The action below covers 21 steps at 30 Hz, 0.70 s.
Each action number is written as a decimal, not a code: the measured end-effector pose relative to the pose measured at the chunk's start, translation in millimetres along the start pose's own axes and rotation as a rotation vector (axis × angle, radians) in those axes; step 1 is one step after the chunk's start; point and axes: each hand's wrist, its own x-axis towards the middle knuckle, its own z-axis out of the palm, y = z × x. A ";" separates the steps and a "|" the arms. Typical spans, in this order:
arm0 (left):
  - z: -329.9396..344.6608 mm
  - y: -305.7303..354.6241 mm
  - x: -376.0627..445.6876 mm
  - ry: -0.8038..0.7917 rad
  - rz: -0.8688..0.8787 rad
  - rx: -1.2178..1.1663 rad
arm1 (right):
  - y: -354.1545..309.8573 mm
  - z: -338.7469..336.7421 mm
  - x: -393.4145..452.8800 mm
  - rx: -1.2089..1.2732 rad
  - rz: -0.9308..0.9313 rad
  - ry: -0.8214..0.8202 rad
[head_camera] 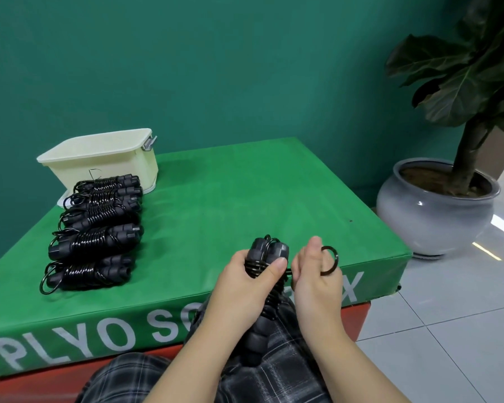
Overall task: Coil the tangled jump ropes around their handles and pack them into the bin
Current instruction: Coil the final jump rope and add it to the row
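Left hand [246,282] grips the part-coiled rope [269,258] over the lap, right hand [314,271] pinches its end loop [330,264]; if tension drops, turns likely spring loose before reaching the bin [99,158].

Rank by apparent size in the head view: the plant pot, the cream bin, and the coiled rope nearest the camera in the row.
1. Plant pot and cream bin: alike in apparent size, and the bin sits farther back, so unranked.
2. Nearest coiled rope in the row: clearly smallest.
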 end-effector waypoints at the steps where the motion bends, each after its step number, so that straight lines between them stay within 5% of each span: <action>1: -2.6 -1.4 -1.2 -0.008 -0.019 0.076 | 2.5 -3.7 -2.2 -0.056 -0.031 -0.061; 5: -8.3 -3.0 -8.2 0.039 0.011 0.463 | 9.3 -10.4 -8.3 -0.183 -0.018 -0.283; 10: -4.1 -11.5 -5.5 0.043 0.138 0.463 | 11.5 -15.8 -6.0 -0.333 -0.022 -0.438; 15: 0.1 -10.2 -9.0 0.065 0.337 0.496 | 13.6 -23.2 2.5 -0.581 -0.186 -0.397; 21: 7.2 -3.9 -11.6 0.085 0.390 0.617 | 15.3 -19.0 4.2 -0.424 -0.159 -0.280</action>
